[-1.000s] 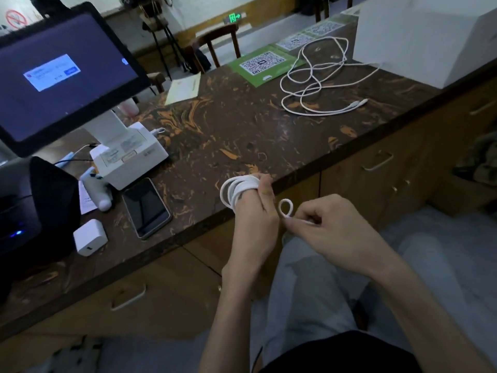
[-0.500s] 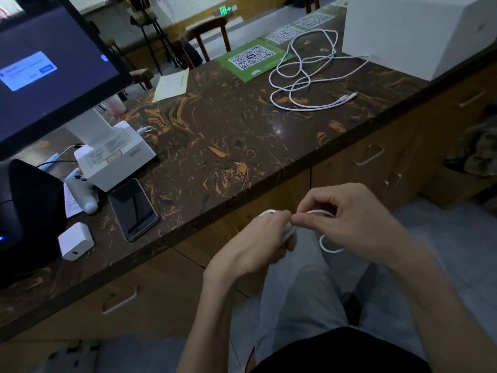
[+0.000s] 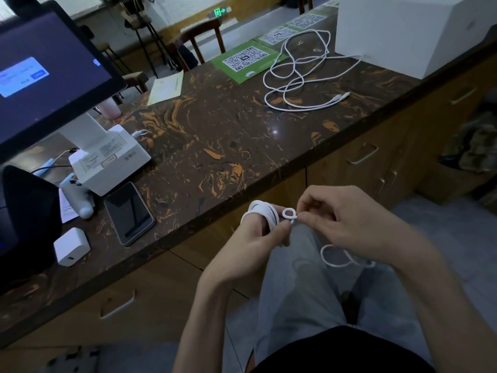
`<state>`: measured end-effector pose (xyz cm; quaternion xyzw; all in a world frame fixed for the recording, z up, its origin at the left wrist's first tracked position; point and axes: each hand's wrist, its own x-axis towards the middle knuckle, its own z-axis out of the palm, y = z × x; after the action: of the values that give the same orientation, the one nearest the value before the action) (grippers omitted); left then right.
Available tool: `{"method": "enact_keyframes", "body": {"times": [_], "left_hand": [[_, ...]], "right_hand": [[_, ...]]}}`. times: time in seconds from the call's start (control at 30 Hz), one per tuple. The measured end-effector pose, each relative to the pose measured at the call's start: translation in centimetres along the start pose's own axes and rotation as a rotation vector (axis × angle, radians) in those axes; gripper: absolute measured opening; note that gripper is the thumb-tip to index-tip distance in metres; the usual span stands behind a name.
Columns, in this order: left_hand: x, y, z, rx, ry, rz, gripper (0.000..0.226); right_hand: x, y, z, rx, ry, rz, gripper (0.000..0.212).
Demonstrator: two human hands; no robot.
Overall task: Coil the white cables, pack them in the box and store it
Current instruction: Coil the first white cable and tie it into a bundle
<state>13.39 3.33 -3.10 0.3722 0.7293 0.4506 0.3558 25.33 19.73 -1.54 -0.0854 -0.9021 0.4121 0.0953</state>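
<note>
white cord fills the lower middle of the frame, where i watch the left hand (image 3: 258, 238) hold a cable coil (image 3: 262, 214) wound round its fingers, thumb pressed against the turns. just to the right of it, the right hand (image 3: 347, 224) pinches a small loop (image 3: 290, 213) of the same cable between thumb and forefinger, its other fingers curled in; a loose tail (image 3: 341, 258) hangs below that wrist, over the person's lap. i judge this first cable to be nearly coiled, with only the tail left to wrap or tuck.

in the upper right of the frame, a second white cable (image 3: 301, 76) sprawls uncoiled on the dark marbled counter (image 3: 215, 135), touched by neither hand. beside it, in the upper right corner, stands the white box (image 3: 414, 30); from this angle i cannot tell whether it is open.

by my reading the job is under halfway: one coil close to finished, one cable not begun, nothing packed, the box not yet stored. where it is to be stored the picture does not show, though drawers (image 3: 363, 154) run below the counter edge at right.
</note>
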Motion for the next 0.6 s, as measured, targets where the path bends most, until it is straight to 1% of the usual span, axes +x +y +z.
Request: {"method": "enact_keyframes", "body": {"times": [0.1,0.17,0.2,0.3,0.37,0.43,0.47,0.53,0.6], "left_hand": [[0.7,-0.2,0.6,0.237,0.149,-0.066,0.014],[1.4,-0.4,1.3,0.298,0.249,-0.099,0.011],[1.7,-0.5,1.6,0.329,0.268,-0.128,0.012],[2.2,-0.8,2.2,0.543,0.233,-0.221,0.02],[2.0,-0.4,2.5,0.616,0.19,-0.188,0.026],[1.4,0.3,2.5,0.557,0.121,-0.042,0.024],[1.1,0.6,2.4,0.483,0.092,0.049,0.021],[0.3,1.3,1.9,0.278,0.077,0.137,0.02],[0.0,1.5,1.1,0.099,0.127,0.178,0.016]], "right_hand": [[0.0,0.0,0.8,-0.075,-0.046,0.036,0.011],[0.1,0.1,1.4,-0.104,-0.036,0.055,0.013],[0.1,0.1,1.6,-0.124,-0.006,0.049,0.012],[0.3,0.1,2.1,-0.15,0.127,0.029,0.008],[0.6,0.2,2.2,-0.132,0.213,0.044,0.007],[1.2,0.6,1.8,-0.102,0.217,0.088,0.007],[1.7,0.9,1.4,-0.094,0.165,0.101,0.009],[2.7,1.4,0.3,-0.134,-0.006,0.086,0.011],[3.4,1.6,-0.3,-0.189,-0.163,0.068,0.011]]}}
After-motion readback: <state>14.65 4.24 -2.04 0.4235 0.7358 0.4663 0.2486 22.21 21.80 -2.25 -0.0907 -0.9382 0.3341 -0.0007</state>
